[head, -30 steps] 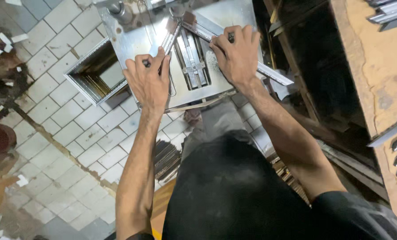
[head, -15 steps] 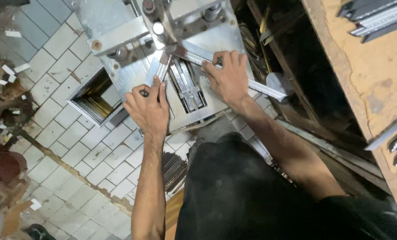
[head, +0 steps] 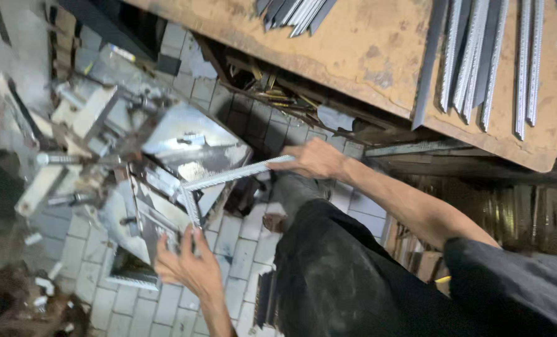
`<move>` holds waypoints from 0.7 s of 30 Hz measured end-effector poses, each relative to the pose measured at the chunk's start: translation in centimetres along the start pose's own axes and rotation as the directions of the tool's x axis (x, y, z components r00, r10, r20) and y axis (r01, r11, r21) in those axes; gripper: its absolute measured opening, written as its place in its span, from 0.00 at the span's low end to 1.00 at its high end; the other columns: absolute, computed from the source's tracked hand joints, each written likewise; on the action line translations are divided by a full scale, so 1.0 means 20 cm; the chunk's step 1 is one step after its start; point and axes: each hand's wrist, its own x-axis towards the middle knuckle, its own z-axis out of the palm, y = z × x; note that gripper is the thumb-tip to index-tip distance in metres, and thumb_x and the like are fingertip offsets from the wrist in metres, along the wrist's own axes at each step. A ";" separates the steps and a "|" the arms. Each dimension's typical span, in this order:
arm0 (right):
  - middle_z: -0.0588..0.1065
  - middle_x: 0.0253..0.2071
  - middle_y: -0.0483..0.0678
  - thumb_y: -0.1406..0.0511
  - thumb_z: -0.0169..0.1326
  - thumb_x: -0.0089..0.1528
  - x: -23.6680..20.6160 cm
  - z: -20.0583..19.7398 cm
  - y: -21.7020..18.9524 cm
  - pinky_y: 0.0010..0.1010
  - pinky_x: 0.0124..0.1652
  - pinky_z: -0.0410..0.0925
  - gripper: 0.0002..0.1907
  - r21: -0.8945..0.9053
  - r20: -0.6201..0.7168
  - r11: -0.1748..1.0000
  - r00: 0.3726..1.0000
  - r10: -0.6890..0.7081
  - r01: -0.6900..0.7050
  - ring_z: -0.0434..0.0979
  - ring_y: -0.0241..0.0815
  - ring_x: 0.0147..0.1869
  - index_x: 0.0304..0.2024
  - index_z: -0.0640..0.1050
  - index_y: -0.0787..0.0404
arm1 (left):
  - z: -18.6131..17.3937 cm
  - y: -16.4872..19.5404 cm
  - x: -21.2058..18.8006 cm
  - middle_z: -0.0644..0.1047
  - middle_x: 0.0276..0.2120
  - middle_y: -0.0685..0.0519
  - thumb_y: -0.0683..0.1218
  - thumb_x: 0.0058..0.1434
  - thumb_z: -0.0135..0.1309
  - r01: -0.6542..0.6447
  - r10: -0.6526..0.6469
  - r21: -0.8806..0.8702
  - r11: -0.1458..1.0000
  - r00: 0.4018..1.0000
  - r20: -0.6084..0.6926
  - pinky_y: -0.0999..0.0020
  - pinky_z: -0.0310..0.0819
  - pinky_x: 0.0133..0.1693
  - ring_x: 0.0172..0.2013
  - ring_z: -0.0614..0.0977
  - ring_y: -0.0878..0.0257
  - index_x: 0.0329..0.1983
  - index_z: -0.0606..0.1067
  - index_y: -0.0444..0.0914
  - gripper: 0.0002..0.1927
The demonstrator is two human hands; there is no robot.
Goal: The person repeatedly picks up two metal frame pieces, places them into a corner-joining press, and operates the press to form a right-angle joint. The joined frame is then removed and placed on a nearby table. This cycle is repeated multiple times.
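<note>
Fingers of the right hand point(head: 312, 159) are curled shut around the outer end of a long patterned metal strip point(head: 234, 173). Left hand point(head: 188, 265) pinches the lower end of a second, shorter strip point(head: 192, 215), fingers closed on it, thumb side hidden.

Landmark: the shiny metal jig table point(head: 191, 150) of the machine.
- Both strips meet at a corner just over the table's near edge, forming an L. Long one runs off the table toward the right hand; short one runs down off the table toward the left hand.
- Beyond the table, clamp and lever hardware point(head: 85, 137), motion-blurred, can't tell its state.
- Well apart from the table, up and to the right, a wooden bench point(head: 366, 50) carries more loose strips point(head: 478, 56).
- Below the table, tiled floor point(head: 228, 249) with scrap.

Risks, my read:
- Joint looks held only by the two hands. Uneven pull from either one could twist the L or spring the corner open.
- Long strip is gripped at its far end only, so it can sag or whip and catch the table edge.
- Cut ends and edges are likely sharp, and both hands are bare.
- Left-hand fingers sit close to the table edge and clamp parts, a pinch point if anything there shifts.
- Frame is blurred from head motion, so the corner alignment isn't really checkable here.
</note>
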 end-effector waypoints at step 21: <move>0.73 0.48 0.62 0.60 0.62 0.75 -1.22 -0.33 1.34 0.42 0.43 0.70 0.25 0.258 -0.484 0.314 0.159 0.860 -0.914 0.72 0.51 0.47 0.63 0.73 0.75 | 1.06 1.95 1.58 0.76 0.41 0.45 0.49 0.72 0.62 -0.504 0.571 -0.290 0.813 0.786 0.235 0.54 0.73 0.40 0.41 0.80 0.49 0.53 0.77 0.36 0.14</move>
